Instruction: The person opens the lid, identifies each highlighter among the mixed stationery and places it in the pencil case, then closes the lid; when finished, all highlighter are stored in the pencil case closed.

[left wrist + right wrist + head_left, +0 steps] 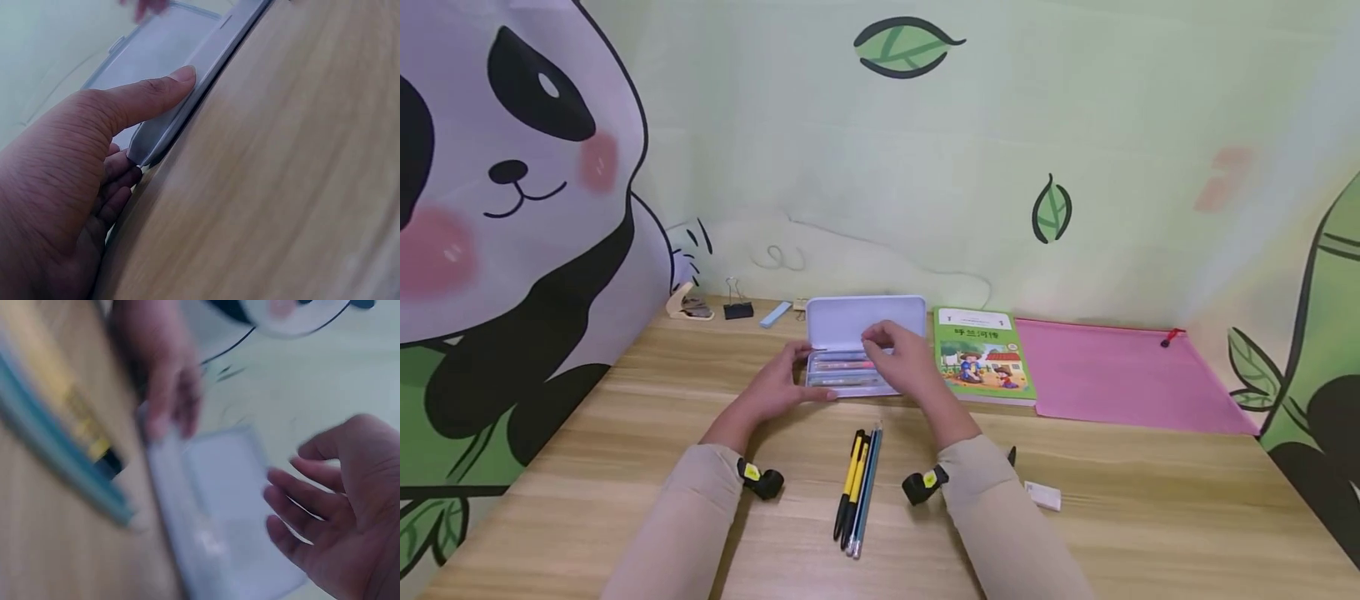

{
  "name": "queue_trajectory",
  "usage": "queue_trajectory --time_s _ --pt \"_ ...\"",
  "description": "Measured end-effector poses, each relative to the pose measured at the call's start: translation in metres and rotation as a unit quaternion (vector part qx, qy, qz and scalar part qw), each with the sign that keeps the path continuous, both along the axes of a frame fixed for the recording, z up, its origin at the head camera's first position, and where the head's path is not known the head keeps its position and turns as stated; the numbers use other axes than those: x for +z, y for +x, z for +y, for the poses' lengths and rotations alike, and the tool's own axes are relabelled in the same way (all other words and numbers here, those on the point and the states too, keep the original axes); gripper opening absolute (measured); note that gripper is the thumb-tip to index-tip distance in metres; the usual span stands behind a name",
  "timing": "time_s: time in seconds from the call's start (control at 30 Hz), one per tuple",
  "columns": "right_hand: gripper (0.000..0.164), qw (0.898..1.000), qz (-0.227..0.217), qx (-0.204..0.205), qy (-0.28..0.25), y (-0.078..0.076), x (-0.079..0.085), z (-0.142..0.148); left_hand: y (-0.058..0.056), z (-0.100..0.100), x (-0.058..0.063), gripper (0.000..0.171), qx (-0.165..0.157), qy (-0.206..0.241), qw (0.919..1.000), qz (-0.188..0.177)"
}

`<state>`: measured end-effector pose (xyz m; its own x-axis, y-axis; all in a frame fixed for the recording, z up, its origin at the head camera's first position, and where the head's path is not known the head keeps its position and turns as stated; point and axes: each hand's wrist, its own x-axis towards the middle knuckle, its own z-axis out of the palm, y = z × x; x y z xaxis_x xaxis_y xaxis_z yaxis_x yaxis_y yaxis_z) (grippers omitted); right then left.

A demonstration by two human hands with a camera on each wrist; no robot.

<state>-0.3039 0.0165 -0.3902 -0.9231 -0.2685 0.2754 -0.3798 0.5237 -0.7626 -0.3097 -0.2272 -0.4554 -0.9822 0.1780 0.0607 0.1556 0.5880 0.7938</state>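
Observation:
A pale lilac pencil case stands with its lid raised near the back of the table. Several pens lie inside it. My left hand holds the case at its left end; in the left wrist view the thumb lies along the front rim and the other fingers are round the end. Over the right part of the case hovers my right hand, its fingers loosely bent and nothing between them in the right wrist view. Yellow-and-black pens and blue-green pencils lie in front of the case.
Right of the case lie a green book and a pink pouch. A white eraser lies beside my right forearm. Along the back left are a black binder clip, a light blue strip and a cream-coloured item.

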Motion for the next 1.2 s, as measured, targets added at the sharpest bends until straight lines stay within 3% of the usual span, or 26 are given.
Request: queue_trajectory --time_s 0.17,0.27,0.33,0.53,0.77,1.0,1.2 --pt "0.020 0.989 -0.009 0.145 0.026 0.023 0.029 0.015 -0.001 -0.003 -0.001 0.110 -0.003 -0.012 0.9999 0.004" --pt "0.022 0.974 -0.015 0.218 0.053 0.031 0.033 0.035 -0.002 -0.004 0.000 0.110 -0.001 -0.010 0.9999 0.009" --pt "0.022 0.967 -0.017 0.244 0.071 0.035 0.030 0.053 -0.001 -0.004 0.001 0.109 0.000 -0.009 0.9999 0.010" --pt "0.023 0.962 -0.014 0.250 0.106 0.045 0.007 0.115 0.000 -0.001 0.001 0.108 0.001 -0.010 0.9999 -0.001" --pt "0.020 0.956 -0.078 0.265 0.097 0.054 -0.023 0.176 0.002 0.000 0.000 0.106 -0.001 -0.008 1.0000 -0.005" --pt "0.027 0.940 -0.108 0.318 0.063 0.055 -0.045 0.192 0.003 0.001 -0.001 0.109 -0.004 -0.002 1.0000 0.001" --pt "0.026 0.941 -0.106 0.308 0.086 0.054 -0.048 0.189 0.001 -0.001 -0.002 0.111 0.000 -0.009 1.0000 -0.003"
